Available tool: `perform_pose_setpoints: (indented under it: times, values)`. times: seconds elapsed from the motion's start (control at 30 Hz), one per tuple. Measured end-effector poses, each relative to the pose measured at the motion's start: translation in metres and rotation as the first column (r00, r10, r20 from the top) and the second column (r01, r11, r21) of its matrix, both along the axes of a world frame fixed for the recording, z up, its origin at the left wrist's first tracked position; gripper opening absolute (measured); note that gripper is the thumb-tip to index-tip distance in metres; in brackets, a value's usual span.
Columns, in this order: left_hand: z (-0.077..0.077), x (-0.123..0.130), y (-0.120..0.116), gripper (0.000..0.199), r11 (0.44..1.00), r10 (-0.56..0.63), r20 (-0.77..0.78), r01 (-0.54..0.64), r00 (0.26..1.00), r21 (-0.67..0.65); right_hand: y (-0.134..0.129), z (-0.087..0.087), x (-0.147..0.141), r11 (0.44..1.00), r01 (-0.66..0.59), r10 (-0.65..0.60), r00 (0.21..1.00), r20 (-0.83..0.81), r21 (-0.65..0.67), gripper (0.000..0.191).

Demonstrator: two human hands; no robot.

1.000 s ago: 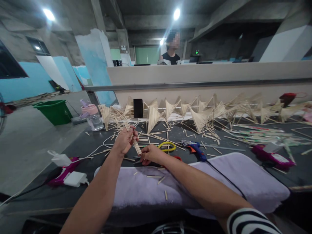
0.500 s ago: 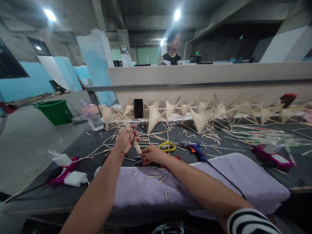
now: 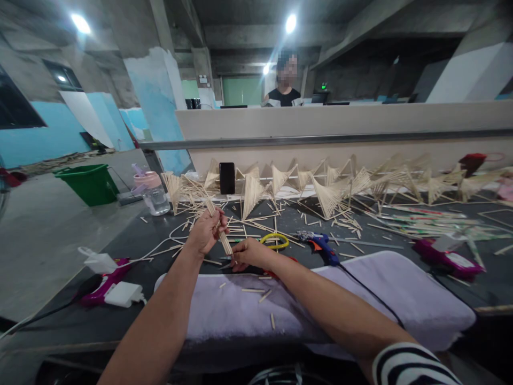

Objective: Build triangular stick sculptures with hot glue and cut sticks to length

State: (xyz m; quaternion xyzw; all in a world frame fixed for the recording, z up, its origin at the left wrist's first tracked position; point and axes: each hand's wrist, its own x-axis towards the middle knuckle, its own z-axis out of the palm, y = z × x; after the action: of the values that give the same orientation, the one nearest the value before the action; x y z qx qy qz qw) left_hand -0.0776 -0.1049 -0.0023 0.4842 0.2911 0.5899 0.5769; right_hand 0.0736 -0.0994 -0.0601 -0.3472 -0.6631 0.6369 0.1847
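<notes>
My left hand (image 3: 206, 232) is closed around a bundle of thin wooden sticks (image 3: 224, 243), held at a slant over the table. The bundle's lower end meets the curled fingertips of my right hand (image 3: 248, 253), which pinch at the stick ends; the exact contact is partly hidden. Under my right hand, pointed metal blades (image 3: 226, 266) stick out to the left, and red parts show at its other side, like scissors mostly covered by the hand. A yellow ring-shaped item (image 3: 276, 240) lies just beyond. Nearby on the right rests a blue glue gun (image 3: 326, 251).
Twisted stick structures (image 3: 328, 195) line the back of the dark table, with a phone (image 3: 227, 178) upright among them. Loose stick pieces lie scattered. A lilac cloth (image 3: 224, 315) covers the front edge. Magenta power strips (image 3: 100, 289) and a water bottle (image 3: 154, 195) stand about. A person is behind the partition.
Both hands stay almost in place, the left fingers shifting slightly on the stick bundle. The person behind the partition has moved the head a little.
</notes>
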Motion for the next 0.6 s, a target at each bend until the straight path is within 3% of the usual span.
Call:
perform_pose_setpoints:
  times: [0.17, 0.23, 0.33, 0.43, 0.53, 0.6]
  values:
    - [0.006, 0.003, -0.007, 0.013, 0.998, -0.054, -0.007, 0.053, 0.999, -0.027, 0.006, 0.018, 0.014, 0.995, -0.090, 0.090, 0.996, 0.006, 0.035, 0.024]
    - [0.007, 0.006, -0.011, 0.013, 0.991, -0.123, -0.015, 0.122, 0.992, -0.055, 0.010, 0.029, 0.021, 0.991, 0.057, -0.056, 0.998, -0.015, 0.119, 0.026]
    - [0.006, 0.014, -0.017, 0.014, 0.955, -0.283, -0.050, 0.276, 0.958, -0.106, 0.013, 0.043, 0.028, 0.901, 0.355, -0.302, 0.926, -0.226, 0.249, 0.029]
    - [0.002, 0.025, -0.022, 0.015, 0.890, -0.443, -0.103, 0.422, 0.891, -0.174, 0.013, 0.049, 0.031, 0.821, 0.458, -0.300, 0.853, -0.427, 0.340, 0.034]
    - [-0.002, 0.034, -0.025, 0.015, 0.852, -0.508, -0.126, 0.475, 0.852, -0.221, 0.011, 0.047, 0.033, 0.759, 0.460, -0.250, 0.860, -0.446, 0.461, 0.038]
    - [-0.004, 0.036, -0.024, 0.016, 0.848, -0.513, -0.125, 0.478, 0.849, -0.230, 0.010, 0.045, 0.034, 0.748, 0.422, -0.213, 0.884, -0.417, 0.512, 0.042]
